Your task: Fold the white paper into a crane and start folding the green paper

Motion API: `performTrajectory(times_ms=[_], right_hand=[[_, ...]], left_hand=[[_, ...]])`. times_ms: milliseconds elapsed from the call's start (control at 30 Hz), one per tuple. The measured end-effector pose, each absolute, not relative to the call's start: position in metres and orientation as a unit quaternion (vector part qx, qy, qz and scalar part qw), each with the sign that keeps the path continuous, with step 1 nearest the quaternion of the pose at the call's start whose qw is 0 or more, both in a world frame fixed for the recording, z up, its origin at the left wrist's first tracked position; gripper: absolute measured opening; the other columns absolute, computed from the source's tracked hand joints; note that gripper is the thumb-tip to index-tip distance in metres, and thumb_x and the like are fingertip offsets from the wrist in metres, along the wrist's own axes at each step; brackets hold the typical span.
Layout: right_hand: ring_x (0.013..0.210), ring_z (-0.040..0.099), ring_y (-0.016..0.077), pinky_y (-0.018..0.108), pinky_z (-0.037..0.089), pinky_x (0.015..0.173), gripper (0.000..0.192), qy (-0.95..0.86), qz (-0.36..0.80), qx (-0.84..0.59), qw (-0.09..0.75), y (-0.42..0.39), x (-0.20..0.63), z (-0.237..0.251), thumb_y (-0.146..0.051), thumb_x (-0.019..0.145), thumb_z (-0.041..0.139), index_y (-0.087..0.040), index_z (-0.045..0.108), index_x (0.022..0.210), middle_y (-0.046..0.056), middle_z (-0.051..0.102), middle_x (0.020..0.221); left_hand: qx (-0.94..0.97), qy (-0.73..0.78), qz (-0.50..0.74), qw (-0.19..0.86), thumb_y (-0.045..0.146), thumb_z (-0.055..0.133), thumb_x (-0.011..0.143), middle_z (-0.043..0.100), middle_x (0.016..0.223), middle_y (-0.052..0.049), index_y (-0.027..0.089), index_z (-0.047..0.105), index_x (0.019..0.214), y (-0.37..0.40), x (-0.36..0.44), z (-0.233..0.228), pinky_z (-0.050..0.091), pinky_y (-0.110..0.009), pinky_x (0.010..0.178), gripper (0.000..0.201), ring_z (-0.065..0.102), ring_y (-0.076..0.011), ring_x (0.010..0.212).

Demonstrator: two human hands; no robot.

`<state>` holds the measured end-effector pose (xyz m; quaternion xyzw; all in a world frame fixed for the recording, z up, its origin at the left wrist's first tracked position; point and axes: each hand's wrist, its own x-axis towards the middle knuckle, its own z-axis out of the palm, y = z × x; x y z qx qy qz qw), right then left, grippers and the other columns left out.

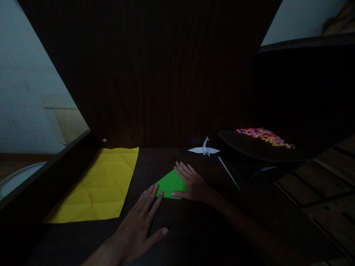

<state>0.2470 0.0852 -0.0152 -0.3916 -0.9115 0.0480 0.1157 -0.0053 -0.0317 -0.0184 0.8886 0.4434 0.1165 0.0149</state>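
Note:
A folded sheet of green paper (169, 183) lies flat on the dark wooden surface, with part of it covered by both hands. My left hand (138, 221) rests its stretched fingertips on the paper's left corner, thumb held apart. Across the right side of the paper lies my right hand (192, 183), flat with its fingers extended and its thumb on the lower edge. Beyond the right hand stands a white paper crane (204, 150). A thin pale strip (229, 173) sits to the right of that hand.
A creased yellow sheet (101, 184) is spread at the left, beside a raised dark side board (50, 166). A tall dark wooden panel (166, 74) closes off the back. Small pink, red and yellow pieces (264, 136) lie on a dark curved shelf (235, 142) at the right.

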Motion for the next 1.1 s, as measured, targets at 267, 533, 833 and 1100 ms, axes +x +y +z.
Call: performTrajectory(times_ms=[267,533,833,1100], right_hand=[[0.146,0.015,0.0316,0.051,0.015,0.118,0.104,-0.913,0.062,-0.390,0.105,0.088,0.247,-0.017,-0.082,0.077,0.040,-0.009,0.026,0.150,0.016,0.020,0.157],[0.146,0.012,0.0314,0.050,0.011,0.118,0.103,-0.914,0.065,-0.391,0.086,0.088,0.247,-0.017,-0.081,0.079,0.038,-0.009,0.023,0.151,0.017,0.018,0.157],[0.146,0.014,0.0319,0.051,0.012,0.118,0.104,-0.911,0.068,-0.396,0.090,0.088,0.246,-0.016,-0.083,0.077,0.038,-0.010,0.024,0.151,0.017,0.019,0.157],[0.146,0.014,0.0320,0.050,0.012,0.118,0.106,-0.908,0.077,-0.405,0.078,0.085,0.244,-0.009,-0.083,0.077,0.038,-0.008,0.024,0.150,0.016,0.019,0.157]], left_hand=[[0.891,0.439,0.111,-0.024,0.055,0.044,0.094,0.032,0.153,-0.016,0.015,0.026,0.151,-0.040,-0.008,-0.008,0.041,-0.051,0.108,0.072,0.034,-0.0328,0.139],[0.883,0.446,0.139,0.033,0.051,0.037,0.098,0.035,0.151,-0.019,0.008,0.032,0.147,0.000,0.032,0.005,0.037,-0.047,0.111,0.065,0.030,-0.0296,0.141],[0.902,0.412,0.110,0.071,0.051,0.034,0.099,0.024,0.156,-0.017,0.012,0.021,0.151,0.012,0.026,-0.011,0.028,-0.050,0.115,0.066,0.019,-0.0275,0.145],[0.891,0.436,0.116,0.050,0.050,0.040,0.098,0.024,0.157,-0.014,0.016,0.011,0.153,-0.011,0.002,-0.011,0.032,-0.049,0.114,0.071,0.023,-0.0294,0.144]])
